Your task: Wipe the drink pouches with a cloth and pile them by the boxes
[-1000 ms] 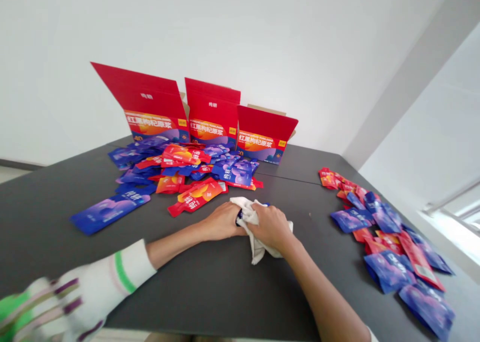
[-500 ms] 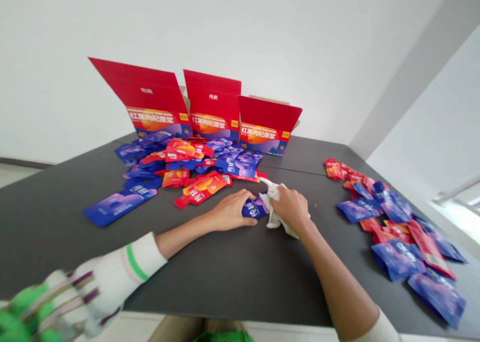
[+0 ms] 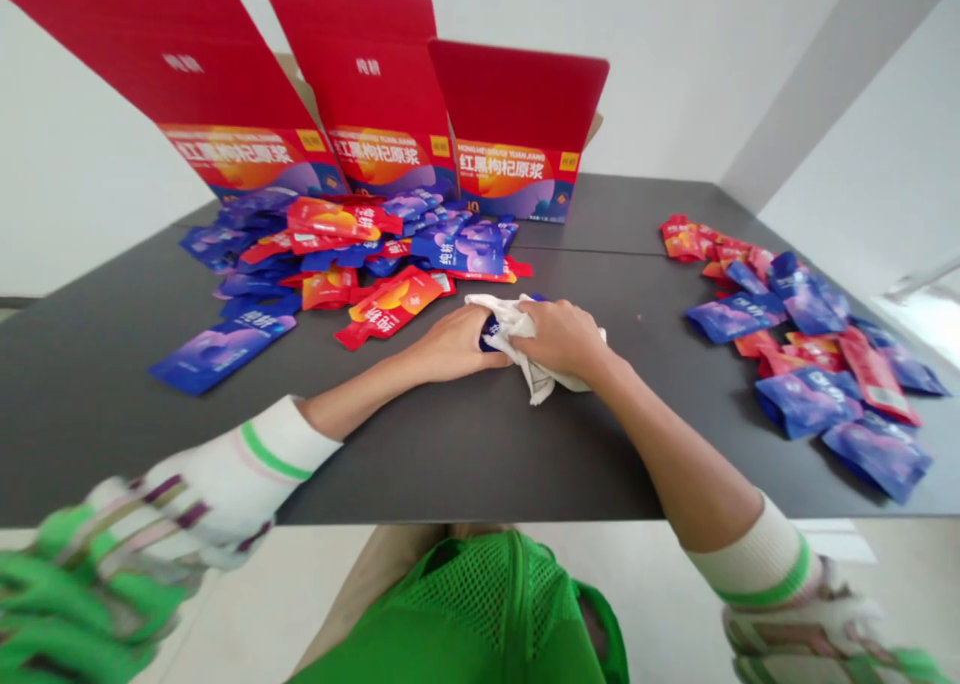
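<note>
Near the middle of the dark table, my left hand (image 3: 461,344) grips the left end of a blue pouch (image 3: 490,334). My right hand (image 3: 566,339) is closed on a crumpled white cloth (image 3: 534,376), which lies over most of that pouch and reaches my left fingers. Behind my hands, a red pouch (image 3: 394,304) lies at the front of a mixed pile, with a long blue pouch (image 3: 225,352) to its left.
Three open boxes with raised red lids, left (image 3: 240,154), middle (image 3: 390,154) and right (image 3: 517,174), stand behind the pile. More red and blue pouches (image 3: 810,399) lie scattered along the right side of the table (image 3: 450,464).
The view has tilted down, showing the table's front edge and my green clothing. The cloth has moved left over the pouch, with my right hand closer to my left.
</note>
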Demonstrator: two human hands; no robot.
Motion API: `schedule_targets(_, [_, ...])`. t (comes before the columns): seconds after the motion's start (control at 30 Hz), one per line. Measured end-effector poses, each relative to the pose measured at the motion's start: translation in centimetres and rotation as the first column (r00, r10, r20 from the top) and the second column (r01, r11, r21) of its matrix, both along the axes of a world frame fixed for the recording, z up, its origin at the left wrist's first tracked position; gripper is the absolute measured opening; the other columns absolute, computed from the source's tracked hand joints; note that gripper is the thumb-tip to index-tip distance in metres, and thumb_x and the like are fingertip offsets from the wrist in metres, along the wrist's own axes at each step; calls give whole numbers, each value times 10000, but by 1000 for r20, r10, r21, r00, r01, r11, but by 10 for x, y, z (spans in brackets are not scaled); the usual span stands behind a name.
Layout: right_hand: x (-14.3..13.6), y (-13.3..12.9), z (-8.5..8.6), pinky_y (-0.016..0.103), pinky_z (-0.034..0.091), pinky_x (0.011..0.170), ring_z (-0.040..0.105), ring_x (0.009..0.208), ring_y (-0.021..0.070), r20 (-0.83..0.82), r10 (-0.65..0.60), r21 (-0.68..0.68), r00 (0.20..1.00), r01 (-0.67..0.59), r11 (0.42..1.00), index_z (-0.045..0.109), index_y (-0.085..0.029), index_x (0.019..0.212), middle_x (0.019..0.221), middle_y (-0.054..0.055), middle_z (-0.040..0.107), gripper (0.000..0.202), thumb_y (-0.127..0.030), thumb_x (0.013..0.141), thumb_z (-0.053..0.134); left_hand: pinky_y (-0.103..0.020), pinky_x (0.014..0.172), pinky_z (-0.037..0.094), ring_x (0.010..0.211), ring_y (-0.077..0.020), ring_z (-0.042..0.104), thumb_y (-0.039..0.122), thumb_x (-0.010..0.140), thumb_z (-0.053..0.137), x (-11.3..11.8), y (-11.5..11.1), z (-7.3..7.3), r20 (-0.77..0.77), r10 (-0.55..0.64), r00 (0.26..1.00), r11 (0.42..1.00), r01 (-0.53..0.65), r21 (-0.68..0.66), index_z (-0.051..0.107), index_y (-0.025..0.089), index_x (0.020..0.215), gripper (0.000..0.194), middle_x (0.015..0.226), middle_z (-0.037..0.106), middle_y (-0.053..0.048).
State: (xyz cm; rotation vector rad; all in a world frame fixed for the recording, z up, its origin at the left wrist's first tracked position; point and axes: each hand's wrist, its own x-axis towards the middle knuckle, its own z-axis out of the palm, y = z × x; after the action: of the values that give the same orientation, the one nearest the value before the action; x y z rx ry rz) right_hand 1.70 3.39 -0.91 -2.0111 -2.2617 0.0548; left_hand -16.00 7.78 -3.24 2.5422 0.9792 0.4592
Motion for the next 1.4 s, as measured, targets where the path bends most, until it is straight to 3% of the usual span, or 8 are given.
schedule_targets(0.13, [2, 1, 1, 316, 436, 727, 615, 873, 256, 25, -153, 38, 988, 152, 988, 583, -211, 1082, 951, 110, 659, 377, -438, 824, 428, -363, 849, 433, 999, -257, 551, 458, 681, 655, 0, -2, 2, -8, 8, 1000, 1000, -8, 4, 487, 195, 1101, 523, 1132, 551, -71])
schedule_targets(0.27, [1, 0, 1, 307, 434, 737, 617, 862, 244, 13, 35, 9, 999, -35, 999, 589, -234, 1059, 929, 82, 665, 381, -484, 800, 462, -372, 889, 416, 1056, -270, 529, 434, 688, 660, 0, -2, 4, 7, -16, 1000, 1000, 16, 9, 486, 185, 1127, 534, 1168, 547, -90])
schedule_targets(0.4, [0, 0, 3, 328, 432, 764, 613, 907, 255, 49, -174, 15, 983, 174, 985, 570, -214, 1114, 980, 115, 658, 383, -432, 828, 437, -374, 860, 433, 1016, -265, 546, 463, 669, 667, -1, -3, 4, 2, 22, 1000, 1000, -22, -6, 494, 203, 1100, 532, 1138, 550, -72])
schedule_targets(0.73, [2, 1, 4, 321, 436, 736, 618, 899, 255, 71, -164, 19, 984, 163, 986, 571, -219, 1094, 973, 108, 658, 368, -423, 821, 430, -359, 849, 438, 1029, -264, 544, 449, 665, 671, -1, -1, 4, 8, 24, 1000, 1000, -24, -15, 486, 215, 1106, 533, 1144, 544, -63])
schedule_targets(0.87, [0, 1, 3, 300, 430, 728, 621, 867, 234, 31, 48, -10, 998, -48, 999, 584, -247, 1049, 942, 73, 665, 373, -492, 805, 442, -351, 856, 433, 1028, -263, 544, 431, 675, 668, -2, -1, 3, 24, 3, 1000, 1000, -3, -13, 475, 199, 1132, 548, 1137, 552, -81])
schedule_targets(1.03, [3, 4, 3, 316, 425, 716, 618, 881, 255, 70, -171, 38, 983, 168, 985, 561, -208, 1095, 953, 116, 657, 374, -420, 830, 404, -353, 819, 445, 963, -252, 567, 438, 651, 687, -2, -1, 3, 27, 33, 999, 999, -33, -13, 494, 214, 1088, 527, 1100, 557, -60])
schedule_targets(1.2, [-2, 2, 4, 293, 422, 734, 621, 878, 222, 42, 20, -4, 999, -20, 1000, 572, -265, 1058, 947, 58, 663, 358, -482, 798, 456, -364, 867, 425, 1029, -268, 541, 382, 657, 689, -2, -3, 4, 57, 13, 998, 1000, -12, -15, 499, 189, 1092, 513, 1118, 568, -80])
schedule_targets(1.4, [1, 4, 6, 309, 427, 727, 625, 886, 244, 41, -108, 35, 993, 107, 994, 574, -226, 1062, 950, 87, 663, 346, -430, 816, 439, -345, 835, 439, 992, -252, 559, 392, 658, 691, -3, -3, 5, 47, 28, 999, 999, -27, -30, 503, 205, 1089, 506, 1122, 560, -64])
